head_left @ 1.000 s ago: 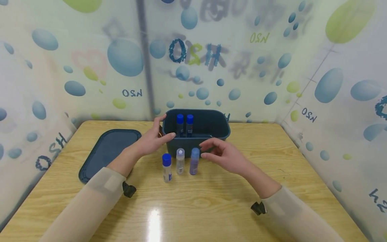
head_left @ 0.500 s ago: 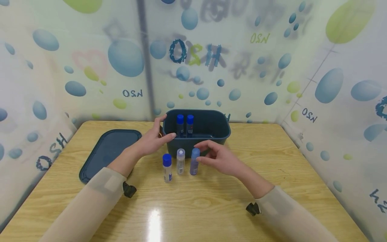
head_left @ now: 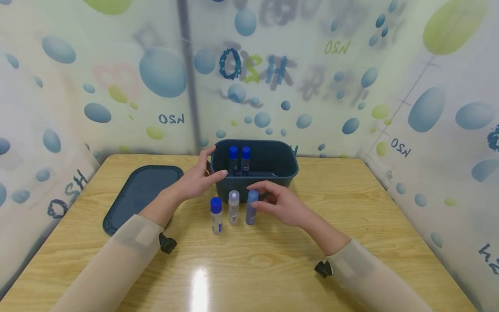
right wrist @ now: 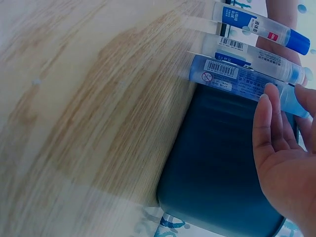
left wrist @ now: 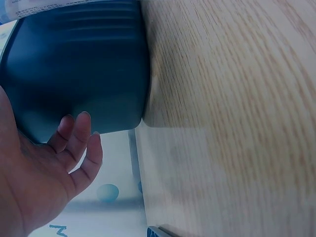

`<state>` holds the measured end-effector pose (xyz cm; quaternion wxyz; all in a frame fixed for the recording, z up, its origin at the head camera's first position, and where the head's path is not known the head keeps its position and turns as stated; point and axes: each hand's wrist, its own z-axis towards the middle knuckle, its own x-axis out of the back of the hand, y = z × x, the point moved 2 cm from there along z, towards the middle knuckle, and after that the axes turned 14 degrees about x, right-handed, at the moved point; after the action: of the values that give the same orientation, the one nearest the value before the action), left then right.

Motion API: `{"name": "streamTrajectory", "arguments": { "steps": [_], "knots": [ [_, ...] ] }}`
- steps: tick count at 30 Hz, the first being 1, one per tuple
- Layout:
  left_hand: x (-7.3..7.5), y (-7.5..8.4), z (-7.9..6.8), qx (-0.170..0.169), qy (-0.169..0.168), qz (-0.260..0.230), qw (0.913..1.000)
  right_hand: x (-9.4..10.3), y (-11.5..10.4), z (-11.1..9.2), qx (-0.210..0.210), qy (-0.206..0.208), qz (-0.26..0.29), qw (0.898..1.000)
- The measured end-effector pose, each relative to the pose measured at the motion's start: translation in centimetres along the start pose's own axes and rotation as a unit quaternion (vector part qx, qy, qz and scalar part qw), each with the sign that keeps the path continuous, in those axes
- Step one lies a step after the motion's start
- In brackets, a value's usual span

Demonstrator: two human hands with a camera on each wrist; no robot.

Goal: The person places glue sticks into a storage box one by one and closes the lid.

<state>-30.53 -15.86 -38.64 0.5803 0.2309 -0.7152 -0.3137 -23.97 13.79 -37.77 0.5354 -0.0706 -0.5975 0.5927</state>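
Against the back wall stands a dark blue storage box (head_left: 225,187), without its lid. My left hand (head_left: 192,181) holds its left end, thumb along the front rim and index finger at the back corner; other fingers (left wrist: 81,138) curl loosely near the end wall. My right hand (head_left: 286,206) pinches the capped top of a bluish liquid glue bottle (head_left: 251,216), upright in front of the box. Left of it stand a clear glue bottle (head_left: 233,210) and a liquid glue bottle with a dark blue cap (right wrist: 254,23). Two blue-capped bottles (head_left: 233,161) stand inside the box.
A dark blue lid (head_left: 134,195) lies flat on the wooden table (head_left: 257,268), left of the box and partly behind my left forearm. Patterned walls (head_left: 331,99) close off the back and both sides.
My right hand has moved left, and its thumb and fingers have closed on the top of the bluish glue bottle. The left hand has stayed on the box, and the bottles have not moved.
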Motion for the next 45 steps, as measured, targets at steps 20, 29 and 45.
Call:
{"name": "streamTrajectory", "arguments": {
  "steps": [20, 29, 45],
  "knots": [
    [-0.1, -0.1, 0.1, -0.003, -0.002, -0.005, 1.0, 1.3, -0.9, -0.9, 0.016, 0.031, 0.0, 0.999],
    [-0.1, -0.3, 0.0, -0.007, -0.006, -0.011, 0.9999, 3.1, -2.2, -1.9, 0.037, 0.054, -0.009, 0.998],
    [-0.1, -0.1, 0.0, -0.008, -0.015, -0.013, 0.9998, 6.4, -4.8, -2.8, 0.103, 0.128, -0.033, 0.986]
  ]
}}
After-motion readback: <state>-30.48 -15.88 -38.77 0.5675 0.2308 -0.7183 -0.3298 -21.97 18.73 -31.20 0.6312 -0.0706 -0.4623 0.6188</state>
